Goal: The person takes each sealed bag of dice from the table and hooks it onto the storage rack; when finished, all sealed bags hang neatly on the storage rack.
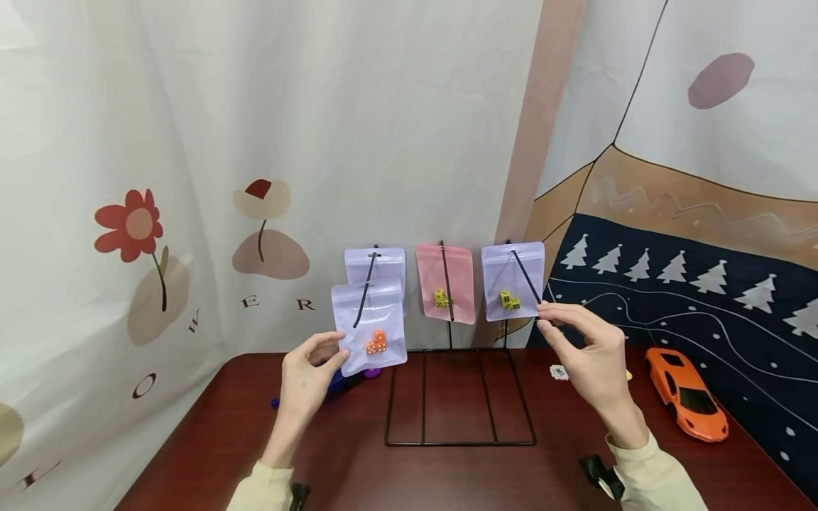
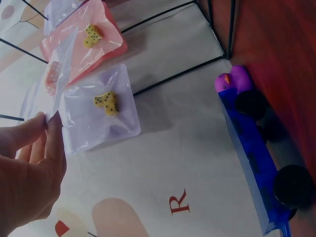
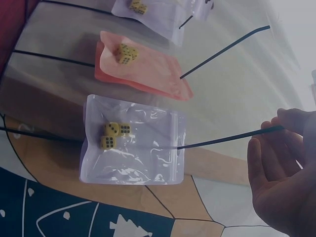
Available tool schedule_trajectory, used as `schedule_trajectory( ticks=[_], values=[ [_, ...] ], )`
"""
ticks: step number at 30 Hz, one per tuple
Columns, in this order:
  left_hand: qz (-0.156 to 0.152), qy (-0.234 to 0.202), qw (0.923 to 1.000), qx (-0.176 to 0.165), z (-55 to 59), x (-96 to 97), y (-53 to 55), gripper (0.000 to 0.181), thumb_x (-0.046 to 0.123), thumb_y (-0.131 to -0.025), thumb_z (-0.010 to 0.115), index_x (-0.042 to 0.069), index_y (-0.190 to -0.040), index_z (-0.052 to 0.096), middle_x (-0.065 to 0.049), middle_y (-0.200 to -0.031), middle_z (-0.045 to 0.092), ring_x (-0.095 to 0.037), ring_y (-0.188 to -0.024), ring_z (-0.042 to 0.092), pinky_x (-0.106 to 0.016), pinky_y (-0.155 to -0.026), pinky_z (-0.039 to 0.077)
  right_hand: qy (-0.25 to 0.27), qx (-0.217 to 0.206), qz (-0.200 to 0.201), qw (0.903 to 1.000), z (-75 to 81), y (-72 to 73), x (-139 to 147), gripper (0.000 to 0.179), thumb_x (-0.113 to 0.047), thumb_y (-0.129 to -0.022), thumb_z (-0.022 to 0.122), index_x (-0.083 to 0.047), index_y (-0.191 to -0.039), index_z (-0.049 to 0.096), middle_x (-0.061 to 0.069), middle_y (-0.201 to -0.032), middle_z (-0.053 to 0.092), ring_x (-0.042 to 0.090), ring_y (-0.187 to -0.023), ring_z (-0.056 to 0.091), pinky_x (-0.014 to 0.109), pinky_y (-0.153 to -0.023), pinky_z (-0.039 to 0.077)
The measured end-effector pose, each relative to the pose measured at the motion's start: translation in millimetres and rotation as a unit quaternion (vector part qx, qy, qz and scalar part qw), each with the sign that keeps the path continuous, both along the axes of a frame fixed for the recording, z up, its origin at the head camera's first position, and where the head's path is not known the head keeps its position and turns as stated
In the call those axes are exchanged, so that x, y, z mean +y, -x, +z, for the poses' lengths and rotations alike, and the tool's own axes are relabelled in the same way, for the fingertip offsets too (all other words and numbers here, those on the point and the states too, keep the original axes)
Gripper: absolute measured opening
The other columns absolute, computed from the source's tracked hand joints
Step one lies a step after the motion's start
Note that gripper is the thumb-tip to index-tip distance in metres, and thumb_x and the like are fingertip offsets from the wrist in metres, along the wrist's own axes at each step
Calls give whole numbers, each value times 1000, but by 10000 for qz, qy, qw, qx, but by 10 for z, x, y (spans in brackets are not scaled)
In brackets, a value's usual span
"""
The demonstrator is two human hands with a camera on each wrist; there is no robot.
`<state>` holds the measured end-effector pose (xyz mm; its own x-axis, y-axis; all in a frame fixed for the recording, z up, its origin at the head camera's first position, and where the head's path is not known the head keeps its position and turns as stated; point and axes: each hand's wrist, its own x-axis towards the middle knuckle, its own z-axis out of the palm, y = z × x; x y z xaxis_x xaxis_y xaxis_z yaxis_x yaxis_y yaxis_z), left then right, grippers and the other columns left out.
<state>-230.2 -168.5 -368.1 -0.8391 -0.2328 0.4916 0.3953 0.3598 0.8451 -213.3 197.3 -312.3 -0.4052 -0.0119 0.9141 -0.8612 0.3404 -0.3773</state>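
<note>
My left hand (image 1: pixel 304 376) pinches the lower left edge of a lavender zip bag (image 1: pixel 390 319) with orange dice (image 1: pixel 375 342) inside. The black left hook (image 1: pixel 363 301) runs in front of this bag. Behind it hangs another lavender bag (image 2: pixel 81 126), holding yellow dice (image 2: pixel 106 102). With thumb and fingertips, my right hand (image 1: pixel 591 358) holds the end of the right hook (image 3: pixel 232 137). A lavender bag (image 3: pixel 148 123) with yellow dice (image 3: pixel 112 133) hangs farther back on that hook. Between them, a pink bag (image 1: pixel 431 273) with yellow dice (image 1: pixel 441 298) hangs on the middle hook (image 3: pixel 224 53).
The black wire rack's base (image 1: pixel 460 444) rests on the dark red table (image 1: pixel 345 472). An orange toy car (image 1: pixel 686 394) is at the right. Behind my left hand are a blue toy vehicle (image 2: pixel 254 158) and a purple toy duck (image 2: pixel 239 79). A printed curtain (image 1: pixel 383 128) hangs behind.
</note>
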Motion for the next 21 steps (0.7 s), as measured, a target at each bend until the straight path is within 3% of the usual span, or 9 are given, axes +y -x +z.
schedule_trajectory(
  ticks=[2,6,9,13,16,21],
  values=[
    [28,11,10000,-46,16,14,30,24,1,-78,77,6,-101,72,-12,-89,71,-15,-82,67,-15,-70,51,-5,-12,-9,10000,-31,34,16,30,27,-67,67,8,-90,70,23,-93,67,12,-89,63,16,-80,52],
    [70,101,9998,-130,166,103,-4,24,-4,-79,74,-1,-103,70,-18,-91,70,-22,-84,67,-15,-68,50,-17,-58,-24,10000,-146,160,81,33,25,-67,70,4,-93,72,18,-96,68,12,-90,63,16,-79,52],
    [7,93,9999,-93,257,152,-16,25,-7,-79,73,-5,-103,69,-23,-89,69,-27,-83,67,-15,-66,50,-20,-79,-41,10000,-124,136,68,32,25,-67,69,5,-92,71,19,-95,68,12,-89,63,16,-79,51],
    [-119,-90,9999,40,127,81,165,25,-4,-78,75,0,-103,70,-19,-90,69,-22,-81,67,-14,-65,51,-17,-86,-49,9999,7,12,-5,29,27,-68,66,8,-90,70,23,-93,67,12,-88,63,15,-78,51],
    [-131,-159,9997,126,17,26,315,25,-2,-78,76,2,-103,71,-16,-92,70,-14,-80,67,-14,-66,51,-19,-125,-51,9999,25,-2,-10,29,27,-68,66,8,-90,70,23,-93,67,11,-88,63,16,-77,52],
    [-88,-133,9995,272,-9,8,435,27,-4,-77,75,2,-103,71,-15,-94,69,-7,-78,66,-14,-67,52,-28,-211,-74,9997,7,8,-7,29,28,-68,66,10,-90,69,24,-93,66,12,-89,63,16,-78,52]
  ],
)
